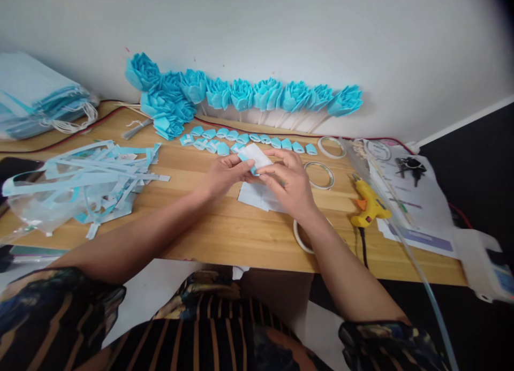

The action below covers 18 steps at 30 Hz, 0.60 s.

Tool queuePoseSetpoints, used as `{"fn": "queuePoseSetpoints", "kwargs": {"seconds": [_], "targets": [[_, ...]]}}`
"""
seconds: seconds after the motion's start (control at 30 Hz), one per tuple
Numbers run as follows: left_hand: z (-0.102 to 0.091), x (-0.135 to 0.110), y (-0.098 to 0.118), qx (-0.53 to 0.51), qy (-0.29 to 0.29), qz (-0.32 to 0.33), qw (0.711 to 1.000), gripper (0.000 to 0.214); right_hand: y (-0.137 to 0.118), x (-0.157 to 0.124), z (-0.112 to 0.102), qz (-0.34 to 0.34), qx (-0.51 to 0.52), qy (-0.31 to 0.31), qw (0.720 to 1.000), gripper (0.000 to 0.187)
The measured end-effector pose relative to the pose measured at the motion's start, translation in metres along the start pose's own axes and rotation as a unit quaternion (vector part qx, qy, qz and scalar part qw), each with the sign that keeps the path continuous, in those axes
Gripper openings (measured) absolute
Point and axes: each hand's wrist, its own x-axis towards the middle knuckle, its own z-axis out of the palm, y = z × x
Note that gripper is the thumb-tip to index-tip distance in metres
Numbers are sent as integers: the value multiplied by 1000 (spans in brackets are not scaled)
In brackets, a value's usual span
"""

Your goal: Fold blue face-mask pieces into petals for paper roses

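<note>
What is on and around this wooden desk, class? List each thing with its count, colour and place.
craft flowers: many, blue, along the wall
folded petals: many, light blue, row before the flowers
cut strips: heap, blue and white, desk left
face masks: stack, blue, far left
tape rings: three, white, near the right hand
glue gun: one, yellow, desk right
keys: one bunch, dark, on papers
white sheet: one, under the hands
left hand: holds folded piece, white and blue
right hand: holds the same piece
</note>
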Motion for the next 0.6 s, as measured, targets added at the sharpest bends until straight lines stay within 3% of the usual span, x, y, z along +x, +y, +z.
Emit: {"fn": "queuePoseSetpoints", "kwargs": {"seconds": [0.13,0.27,0.47,0.6], "targets": [[1,-1,1,7,-8,4,1000,29,-1,-1,0,24,25,10,999,10],[1,-3,3,62,7,21,998,25,-3,0,0,101,95,16,990,6],[3,-7,6,114,-9,42,993,27,-3,0,2,242,227,20,943,8],[5,-8,7,120,-22,45,992,30,-1,-1,3,275,247,24,929,12]]}}
